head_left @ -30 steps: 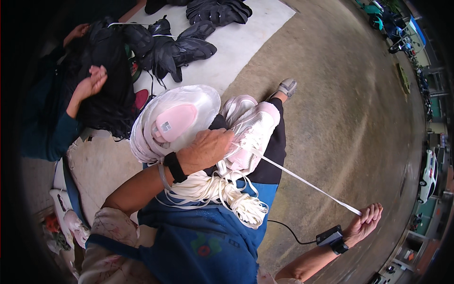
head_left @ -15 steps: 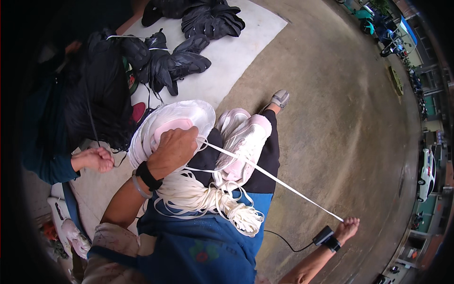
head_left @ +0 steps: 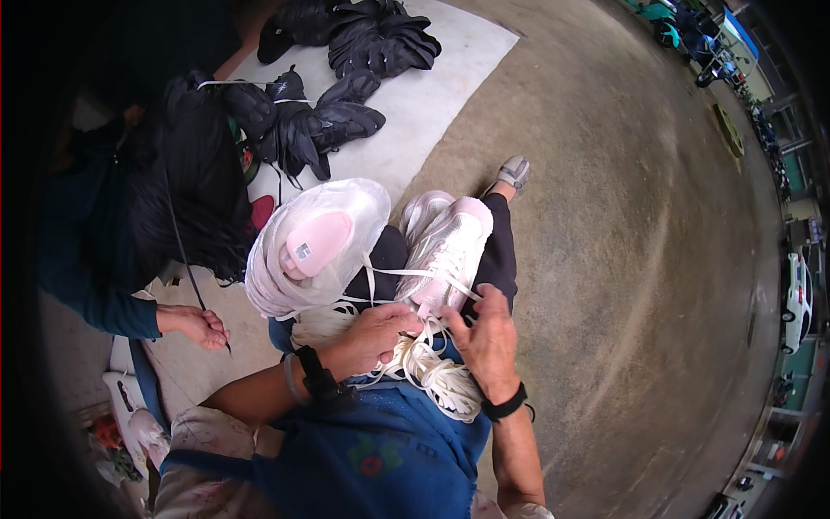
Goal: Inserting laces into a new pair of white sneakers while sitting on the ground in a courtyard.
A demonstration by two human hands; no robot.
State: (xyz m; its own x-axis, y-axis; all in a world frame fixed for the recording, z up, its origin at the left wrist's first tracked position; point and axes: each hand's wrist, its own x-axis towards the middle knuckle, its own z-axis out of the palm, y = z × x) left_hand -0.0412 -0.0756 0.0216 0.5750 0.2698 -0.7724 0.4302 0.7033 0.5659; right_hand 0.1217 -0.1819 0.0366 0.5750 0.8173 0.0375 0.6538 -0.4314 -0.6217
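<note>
A white and pink sneaker upper (head_left: 450, 246) lies across my lap, with a white shoelace (head_left: 406, 272) trailing over it. My left hand (head_left: 385, 336) is closed at its near end, fingertips pressed together among the laces; what they pinch is hidden. Just to the right, my right hand (head_left: 490, 346) has its thumb and fingers apart beside the lace and the upper. Beneath both hands a bundle of white shoelaces (head_left: 445, 385) rests on my blue apron (head_left: 363, 441). Nested white and pink uppers (head_left: 320, 242) stand at the left of my lap.
On the left a co-worker's hand (head_left: 205, 327) grips a black lace beside a heap of black laces (head_left: 190, 186). Black shoe uppers (head_left: 320, 121) lie on a white sheet (head_left: 458, 52). Concrete floor (head_left: 622, 259) stretches right toward parked vehicles and a white car (head_left: 795, 303).
My right hand has come back from far right to my lap, and the stretched lace has gone slack. My left hand has moved off the nested uppers, down and right to the laces.
</note>
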